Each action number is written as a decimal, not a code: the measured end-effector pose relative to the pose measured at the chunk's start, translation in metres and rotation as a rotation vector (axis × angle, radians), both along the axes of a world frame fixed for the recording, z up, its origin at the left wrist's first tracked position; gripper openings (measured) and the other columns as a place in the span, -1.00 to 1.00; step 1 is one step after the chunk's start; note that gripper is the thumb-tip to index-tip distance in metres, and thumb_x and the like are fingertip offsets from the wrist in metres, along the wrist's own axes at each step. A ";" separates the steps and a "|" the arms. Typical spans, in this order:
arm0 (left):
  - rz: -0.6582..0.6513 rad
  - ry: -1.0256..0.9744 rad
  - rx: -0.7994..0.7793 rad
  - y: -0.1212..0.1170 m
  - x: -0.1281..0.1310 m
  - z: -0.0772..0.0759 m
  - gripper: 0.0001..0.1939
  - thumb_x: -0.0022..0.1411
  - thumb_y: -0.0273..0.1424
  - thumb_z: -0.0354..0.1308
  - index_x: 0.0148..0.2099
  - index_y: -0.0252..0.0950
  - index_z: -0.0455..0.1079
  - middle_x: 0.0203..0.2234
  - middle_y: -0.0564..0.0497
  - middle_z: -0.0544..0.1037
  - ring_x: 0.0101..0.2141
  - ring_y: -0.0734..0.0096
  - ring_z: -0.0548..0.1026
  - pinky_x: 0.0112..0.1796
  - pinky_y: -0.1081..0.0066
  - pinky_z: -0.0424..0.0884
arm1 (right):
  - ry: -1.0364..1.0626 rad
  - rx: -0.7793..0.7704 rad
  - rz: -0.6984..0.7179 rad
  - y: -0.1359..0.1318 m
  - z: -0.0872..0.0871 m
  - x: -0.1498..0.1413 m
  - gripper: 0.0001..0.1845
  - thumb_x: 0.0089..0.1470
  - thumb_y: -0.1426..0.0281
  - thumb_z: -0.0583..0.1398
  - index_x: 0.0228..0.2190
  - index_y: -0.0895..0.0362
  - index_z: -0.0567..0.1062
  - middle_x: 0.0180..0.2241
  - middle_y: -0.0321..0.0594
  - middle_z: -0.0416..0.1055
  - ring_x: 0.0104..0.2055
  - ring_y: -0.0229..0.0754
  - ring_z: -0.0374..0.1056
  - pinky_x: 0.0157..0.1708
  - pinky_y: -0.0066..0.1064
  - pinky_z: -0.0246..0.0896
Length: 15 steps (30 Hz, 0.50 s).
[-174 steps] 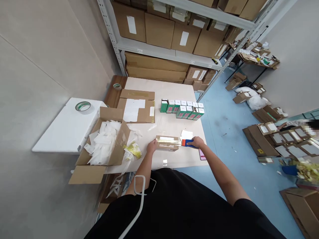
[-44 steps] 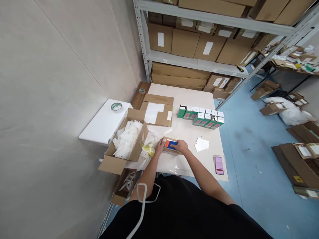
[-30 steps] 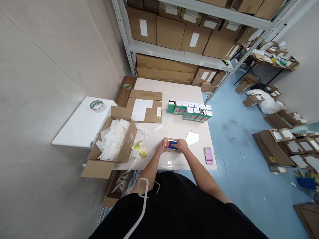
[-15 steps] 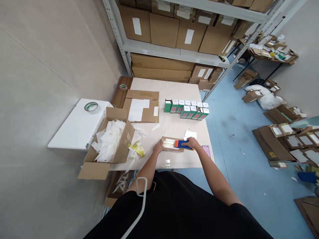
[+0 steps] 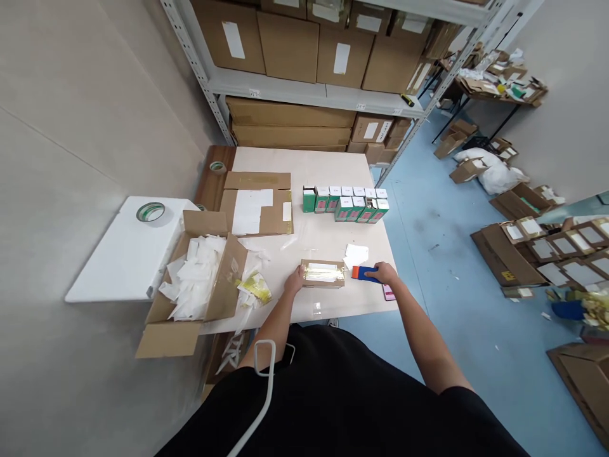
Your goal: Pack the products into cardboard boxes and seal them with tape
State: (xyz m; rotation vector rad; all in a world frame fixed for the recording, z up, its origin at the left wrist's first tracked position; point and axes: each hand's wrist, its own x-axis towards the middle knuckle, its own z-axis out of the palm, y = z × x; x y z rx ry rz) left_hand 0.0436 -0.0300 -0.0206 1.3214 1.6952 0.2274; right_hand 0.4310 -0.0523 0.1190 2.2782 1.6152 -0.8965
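Note:
A small brown cardboard box (image 5: pixel 322 273) with shiny tape along its top lies near the front of the pale table (image 5: pixel 333 168). My left hand (image 5: pixel 294 279) presses against the box's left end, fingers curled on it. My right hand (image 5: pixel 386 273) is closed round a blue and orange tape dispenser (image 5: pixel 362 273) just off the box's right end. A white card (image 5: pixel 356 255) lies behind the dispenser, and a pink phone (image 5: pixel 389 292) shows partly under my right wrist.
Several green and white cartons (image 5: pixel 345 202) stand in rows mid-table. A flattened cardboard sheet (image 5: pixel 259 203) lies left of them. An open box of white packing bits (image 5: pixel 195 279) sits at the left edge, beside a white board with a tape roll (image 5: pixel 150 211). Shelves of boxes (image 5: pixel 295 47) rise behind.
My right hand has drawn the tape dispenser rightwards along the box top and off its right end. My left hand stays on the box's left end. The camera has swung about.

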 end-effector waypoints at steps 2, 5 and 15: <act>-0.003 -0.016 0.000 0.001 -0.001 -0.001 -0.29 0.45 0.14 -0.33 0.29 -0.08 0.38 0.10 -0.16 0.60 0.11 -0.13 0.53 0.09 0.04 0.38 | 0.000 -0.004 -0.030 -0.005 -0.002 0.005 -0.53 0.03 -0.04 0.36 -0.29 0.12 0.62 -0.24 -0.08 0.62 -0.25 -0.07 0.52 -0.41 -0.42 0.14; 0.012 -0.042 -0.001 0.003 -0.004 -0.004 -0.31 0.47 0.11 -0.32 0.30 -0.09 0.38 0.14 -0.15 0.58 0.13 -0.10 0.52 0.11 0.07 0.38 | -0.032 0.005 -0.046 -0.007 -0.008 0.000 -0.51 0.02 -0.04 0.36 -0.26 0.12 0.62 -0.23 -0.07 0.62 -0.24 -0.06 0.52 -0.41 -0.42 0.14; 0.176 -0.060 0.081 0.023 -0.059 0.011 -0.41 0.48 -0.03 -0.13 0.21 -0.35 0.44 0.13 -0.31 0.57 0.23 -0.03 0.44 0.17 0.19 0.33 | 0.210 0.130 0.023 0.001 0.000 -0.087 -0.56 0.13 -0.01 0.30 -0.41 0.13 0.58 -0.39 -0.25 0.56 -0.34 -0.19 0.43 -0.42 -0.48 0.08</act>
